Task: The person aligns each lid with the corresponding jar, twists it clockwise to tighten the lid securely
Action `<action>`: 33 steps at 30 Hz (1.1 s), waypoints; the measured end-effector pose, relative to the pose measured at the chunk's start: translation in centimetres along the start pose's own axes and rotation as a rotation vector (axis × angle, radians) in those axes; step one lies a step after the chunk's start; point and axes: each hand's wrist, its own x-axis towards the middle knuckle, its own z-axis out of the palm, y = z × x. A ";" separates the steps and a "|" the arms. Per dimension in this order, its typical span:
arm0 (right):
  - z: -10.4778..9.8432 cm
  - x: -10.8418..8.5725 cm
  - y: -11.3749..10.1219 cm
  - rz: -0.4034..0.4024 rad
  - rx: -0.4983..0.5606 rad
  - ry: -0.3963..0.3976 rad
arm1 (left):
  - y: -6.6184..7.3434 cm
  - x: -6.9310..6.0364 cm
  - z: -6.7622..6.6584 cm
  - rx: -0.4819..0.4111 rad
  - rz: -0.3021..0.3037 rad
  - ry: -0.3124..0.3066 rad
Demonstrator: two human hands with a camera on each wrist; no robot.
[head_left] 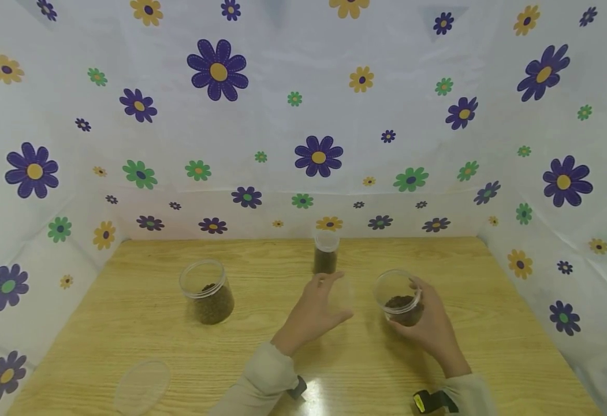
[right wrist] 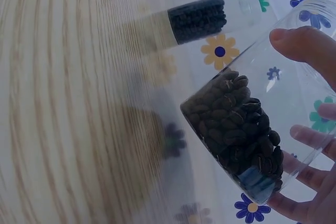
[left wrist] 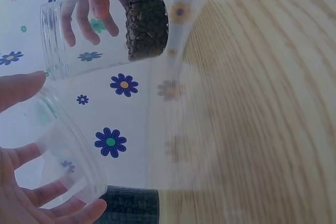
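In the head view my right hand (head_left: pixel 433 326) grips a clear open-topped jar (head_left: pixel 406 315) partly filled with coffee beans (right wrist: pixel 236 124). The right wrist view has this jar tilted, raised off the wood, with the thumb on one side and fingers on the other. Left of it, my left hand (head_left: pixel 308 312) holds a clear round lid (left wrist: pixel 86 150) by its edge between thumb and fingers. The lid is apart from the jar's mouth and barely shows in the head view. Behind the left hand stands a narrower jar (head_left: pixel 326 260) of dark contents.
Another wide clear jar (head_left: pixel 212 303), without a lid and part full of brown grains, stands on the left of the wooden table (head_left: pixel 261 260). A translucent round lid (head_left: pixel 142 387) lies near the front left. Flower-printed sheeting (head_left: pixel 272 133) walls the back and sides.
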 end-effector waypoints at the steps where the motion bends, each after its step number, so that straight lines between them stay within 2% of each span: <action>1: 0.1 0.0 -0.1 0.000 -0.002 -0.004 | 0.0 -0.1 -0.1 -0.006 0.005 0.001; 16: 1.4 0.2 -1.1 -0.050 -0.045 -0.049 | -0.2 -1.2 -1.1 -0.014 -0.010 0.030; 24: 2.0 0.4 -1.4 -0.071 -0.050 -0.052 | -1.1 -1.9 -1.7 -0.006 0.001 0.083; 33: 2.5 0.4 -1.9 -0.086 -0.041 -0.065 | -2.1 -2.9 -2.2 0.008 -0.013 0.097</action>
